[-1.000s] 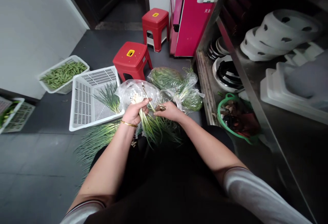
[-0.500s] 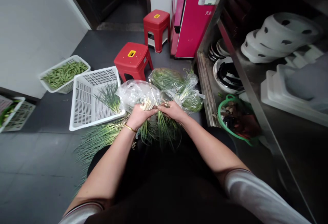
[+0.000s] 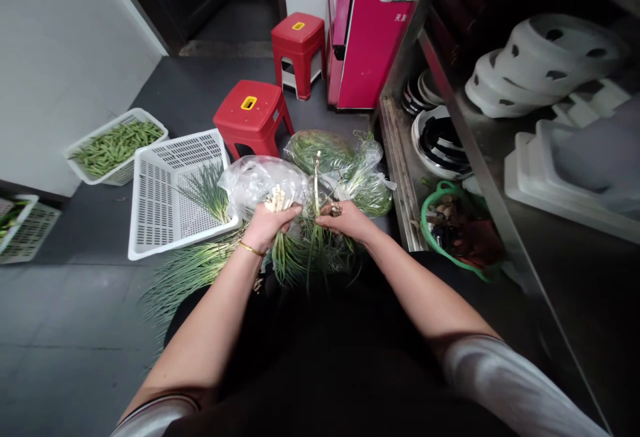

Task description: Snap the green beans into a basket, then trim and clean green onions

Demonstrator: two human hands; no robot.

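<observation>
My left hand (image 3: 273,222) is closed round a bunch of scallions (image 3: 287,257), white ends up and green leaves hanging below. Apart from it, my right hand (image 3: 346,219) pinches a scallion stalk (image 3: 317,177) that stands upright, with brownish root ends or peelings also in the fingers. A clear plastic bag (image 3: 255,177) lies just beyond both hands. Behind my right hand sit bagged scallions (image 3: 325,150). Loose scallions (image 3: 195,274) spread on the floor by my left forearm. In the white basket (image 3: 175,250) at the left lies a small bundle of scallions (image 3: 207,190).
Two red stools (image 3: 250,117) stand ahead, near a pink cabinet (image 3: 370,57). A basket of green beans (image 3: 117,147) is at the far left. On the right, a metal shelf (image 3: 493,184) holds white plastic ware, with a green basket (image 3: 427,230) below it.
My hands have drawn apart, the right one moving rightward with the stalk, which now stands clear of the bunch in my left hand. The whole view has shifted slightly.
</observation>
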